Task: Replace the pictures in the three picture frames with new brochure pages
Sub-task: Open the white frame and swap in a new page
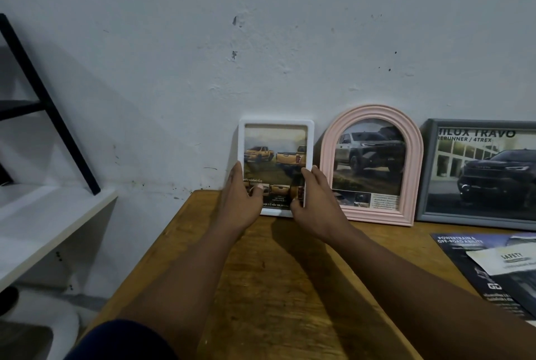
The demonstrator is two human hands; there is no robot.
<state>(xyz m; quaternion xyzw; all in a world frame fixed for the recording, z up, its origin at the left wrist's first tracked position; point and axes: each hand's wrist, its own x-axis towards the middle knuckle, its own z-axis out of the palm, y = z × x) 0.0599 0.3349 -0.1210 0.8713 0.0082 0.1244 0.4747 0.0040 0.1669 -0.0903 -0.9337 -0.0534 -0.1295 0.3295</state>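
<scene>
A white rectangular picture frame (275, 139) stands upright against the wall at the back of the wooden table (290, 287); it shows a brochure page with yellow pickup trucks. My left hand (242, 200) grips its lower left edge and my right hand (314, 200) grips its lower right edge. To its right leans a pink arched frame (372, 165) with a grey pickup picture. Further right stands a grey rectangular frame (478, 171) with a dark truck picture, cut off by the image edge. Dark brochure pages (493, 269) lie on the table at the right.
A white shelf (49, 229) with a black slanted metal bar (49, 107) stands left of the table. The pale wall (261, 40) rises right behind the frames. The table's left edge runs diagonally toward me.
</scene>
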